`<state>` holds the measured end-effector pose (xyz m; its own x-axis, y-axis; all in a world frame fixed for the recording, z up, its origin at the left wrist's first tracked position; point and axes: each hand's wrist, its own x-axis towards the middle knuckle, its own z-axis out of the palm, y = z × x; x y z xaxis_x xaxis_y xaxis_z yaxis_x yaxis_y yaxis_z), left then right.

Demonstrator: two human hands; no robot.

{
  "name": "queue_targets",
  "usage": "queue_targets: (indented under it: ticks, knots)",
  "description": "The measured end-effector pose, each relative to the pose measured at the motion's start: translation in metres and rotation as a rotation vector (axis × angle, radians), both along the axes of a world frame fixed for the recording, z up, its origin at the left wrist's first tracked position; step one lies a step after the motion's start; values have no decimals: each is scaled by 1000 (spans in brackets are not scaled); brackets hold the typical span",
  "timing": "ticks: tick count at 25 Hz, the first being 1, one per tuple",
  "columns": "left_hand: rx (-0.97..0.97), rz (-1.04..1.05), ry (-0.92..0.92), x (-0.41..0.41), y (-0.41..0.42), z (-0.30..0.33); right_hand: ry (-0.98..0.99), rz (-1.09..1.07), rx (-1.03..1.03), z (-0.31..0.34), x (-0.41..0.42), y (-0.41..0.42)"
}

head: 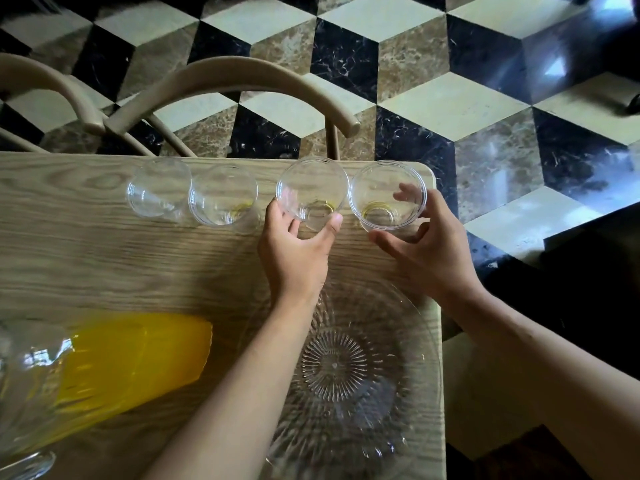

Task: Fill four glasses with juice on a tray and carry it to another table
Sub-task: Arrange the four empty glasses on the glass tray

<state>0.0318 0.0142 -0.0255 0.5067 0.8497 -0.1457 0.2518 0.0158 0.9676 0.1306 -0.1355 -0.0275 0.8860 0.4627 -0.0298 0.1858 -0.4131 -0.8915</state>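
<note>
Several clear glasses stand in a row along the far edge of the wooden table (104, 258). The far-left glass (157, 188) and its neighbour (223, 195) stand untouched. My left hand (294, 251) grips the third glass (311, 188) from below, thumb on its right side. My right hand (422, 244) curls around the rightmost glass (386, 195), fingers on its far side and thumb near its base. Three glasses show a yellow trace at the bottom. A round patterned glass tray (346, 368) lies under my forearms. A glass pitcher (104, 368) of orange juice stands at the near left.
Two curved beige chair backs (235, 77) stand just beyond the table's far edge. The table's right edge (441, 306) runs close to the tray and the rightmost glass. Beyond it lies a glossy cube-patterned marble floor (450, 105).
</note>
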Motion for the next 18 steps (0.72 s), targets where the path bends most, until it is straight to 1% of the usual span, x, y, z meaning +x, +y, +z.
queue_targets:
  ticks: [4, 7, 11, 15, 18]
  knots:
    - [3, 9, -16, -4, 3, 6, 10, -22, 25, -1, -4, -3]
    - [19, 3, -14, -13, -1, 19, -51, -41, -5, 2, -9, -8]
    - [38, -23, -31, -37, -9, 37, -98, -39, 16, 13, -22, -13]
    - [18, -62, -24, -71, -20, 45, -96, -22, 32, 24, -50, -27]
    - [-34, -98, 6, -97, -23, 44, -84, 1, -12, 27, -78, -38]
